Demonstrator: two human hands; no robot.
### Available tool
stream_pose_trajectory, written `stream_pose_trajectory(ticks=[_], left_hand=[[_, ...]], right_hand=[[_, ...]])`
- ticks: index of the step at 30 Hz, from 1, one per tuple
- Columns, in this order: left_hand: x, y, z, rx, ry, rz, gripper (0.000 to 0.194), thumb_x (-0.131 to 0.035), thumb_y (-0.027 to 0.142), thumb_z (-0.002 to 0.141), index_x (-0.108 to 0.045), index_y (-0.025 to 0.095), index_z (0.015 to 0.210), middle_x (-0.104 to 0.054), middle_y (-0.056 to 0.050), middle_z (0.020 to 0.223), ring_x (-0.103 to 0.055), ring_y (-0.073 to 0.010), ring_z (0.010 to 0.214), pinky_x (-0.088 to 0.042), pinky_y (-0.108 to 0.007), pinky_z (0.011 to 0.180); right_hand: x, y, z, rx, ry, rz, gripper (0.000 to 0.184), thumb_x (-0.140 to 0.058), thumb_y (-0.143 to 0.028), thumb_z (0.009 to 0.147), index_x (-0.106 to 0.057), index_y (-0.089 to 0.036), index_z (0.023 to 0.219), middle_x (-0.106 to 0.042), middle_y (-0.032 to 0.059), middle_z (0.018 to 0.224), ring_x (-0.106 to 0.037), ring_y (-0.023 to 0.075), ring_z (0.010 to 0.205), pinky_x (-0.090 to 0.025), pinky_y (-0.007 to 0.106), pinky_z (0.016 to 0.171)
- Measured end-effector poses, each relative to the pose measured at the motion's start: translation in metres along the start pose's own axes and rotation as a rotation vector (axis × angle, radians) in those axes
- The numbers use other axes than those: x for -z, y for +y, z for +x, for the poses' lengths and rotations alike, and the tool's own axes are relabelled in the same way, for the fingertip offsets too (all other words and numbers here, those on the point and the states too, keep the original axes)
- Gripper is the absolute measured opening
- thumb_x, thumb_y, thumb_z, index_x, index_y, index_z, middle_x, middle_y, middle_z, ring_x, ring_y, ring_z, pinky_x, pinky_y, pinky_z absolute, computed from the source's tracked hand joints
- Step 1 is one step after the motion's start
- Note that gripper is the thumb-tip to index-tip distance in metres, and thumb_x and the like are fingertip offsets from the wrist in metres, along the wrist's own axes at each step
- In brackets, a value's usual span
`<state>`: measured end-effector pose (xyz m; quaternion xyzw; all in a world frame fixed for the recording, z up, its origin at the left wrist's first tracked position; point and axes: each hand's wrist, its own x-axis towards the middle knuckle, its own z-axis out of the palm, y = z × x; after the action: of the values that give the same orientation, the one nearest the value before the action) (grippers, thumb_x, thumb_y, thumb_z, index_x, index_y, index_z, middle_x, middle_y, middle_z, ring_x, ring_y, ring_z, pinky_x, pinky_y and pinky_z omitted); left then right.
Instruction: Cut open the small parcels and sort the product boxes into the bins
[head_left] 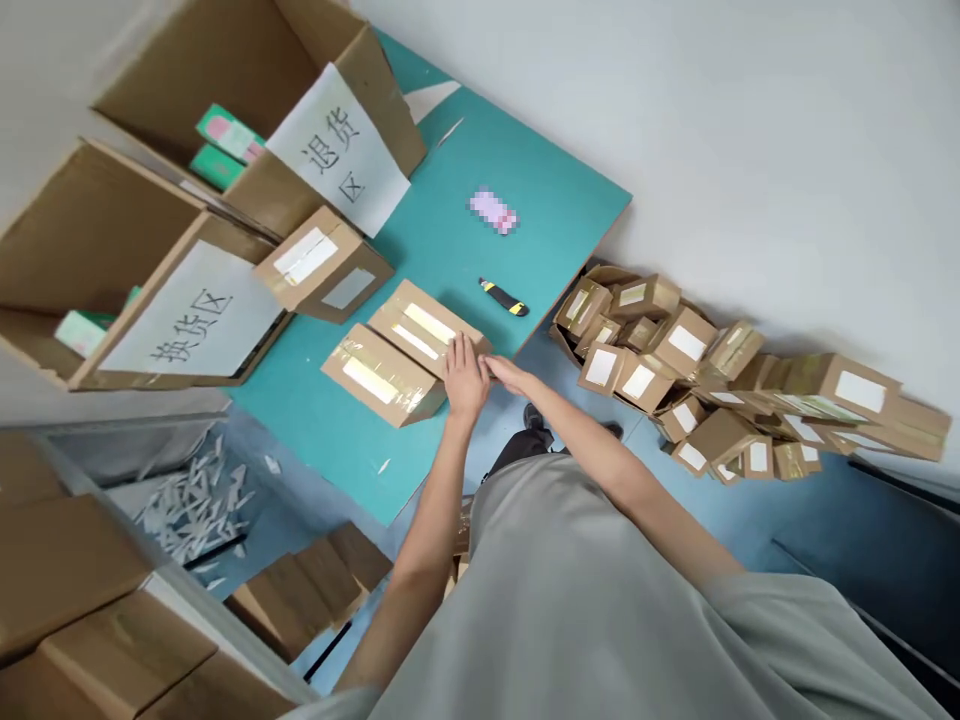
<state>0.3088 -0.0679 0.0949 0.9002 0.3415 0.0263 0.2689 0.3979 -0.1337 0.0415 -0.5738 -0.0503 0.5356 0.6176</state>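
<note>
Step in hand looks like handling of taped far box [421, 325], lying on table [337, 430] alongside near box [379, 378]. Left hand [466, 378] lies over far box's right end, fingers extended, not clamped; right hand [511, 374] stretches flat at same end, pressure cannot be told. Any lift or turn would call for firmer hold from opposite sides. Table edge runs just beside hands. Knife [504, 297] sits right of far box; open room beyond knife and at near left. Third box [324, 262] hems far left.
</note>
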Motion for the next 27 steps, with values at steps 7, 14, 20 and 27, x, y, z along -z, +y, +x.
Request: stream_pose_trajectory(ticks=[7, 14, 20, 27], left_hand=[[-0.05, 0.063, -0.017, -0.161, -0.048, -0.156, 0.067, -0.055, 0.028, 0.104, -0.049, 0.007, 0.168, -0.038, -0.026, 0.184, -0.02, -0.0388, 0.18, -0.019, -0.062, 0.145], [-0.138, 0.203, -0.063, -0.594, -0.604, -0.225, 0.055, -0.058, 0.029, 0.104, -0.062, 0.012, 0.156, -0.059, -0.022, 0.17, -0.039, -0.0365, 0.172, -0.026, -0.058, 0.144], [-0.205, 0.293, -0.106, -0.739, -0.861, -0.197, 0.049, -0.058, 0.025, 0.103, -0.066, 0.016, 0.15, -0.066, -0.02, 0.161, -0.053, -0.0348, 0.16, -0.034, -0.057, 0.141], [-0.323, 0.384, -0.159, -0.651, -0.948, -0.069, 0.046, -0.061, 0.024, 0.101, -0.069, 0.015, 0.146, -0.069, -0.022, 0.156, -0.06, -0.0367, 0.154, -0.039, -0.056, 0.139]], right_hand=[[0.123, 0.035, -0.122, -0.085, 0.225, 0.118, 0.038, -0.087, -0.045, 0.095, -0.083, -0.025, 0.126, -0.077, 0.0127, 0.152, -0.069, 0.031, 0.147, -0.05, 0.053, 0.13], [0.242, 0.097, -0.325, -0.072, 0.902, 0.544, 0.029, -0.082, -0.041, 0.099, -0.078, -0.022, 0.122, -0.082, 0.016, 0.142, -0.078, 0.026, 0.132, -0.05, 0.05, 0.131], [0.303, 0.166, -0.442, 0.105, 1.223, 0.782, 0.039, -0.075, -0.051, 0.1, -0.072, -0.024, 0.127, -0.079, 0.017, 0.149, -0.079, 0.0256, 0.134, -0.055, 0.048, 0.126], [0.455, 0.215, -0.504, 0.034, 1.244, 0.818, 0.044, -0.08, -0.049, 0.096, -0.072, -0.023, 0.13, -0.078, 0.0181, 0.151, -0.079, 0.0276, 0.132, -0.056, 0.049, 0.124]])
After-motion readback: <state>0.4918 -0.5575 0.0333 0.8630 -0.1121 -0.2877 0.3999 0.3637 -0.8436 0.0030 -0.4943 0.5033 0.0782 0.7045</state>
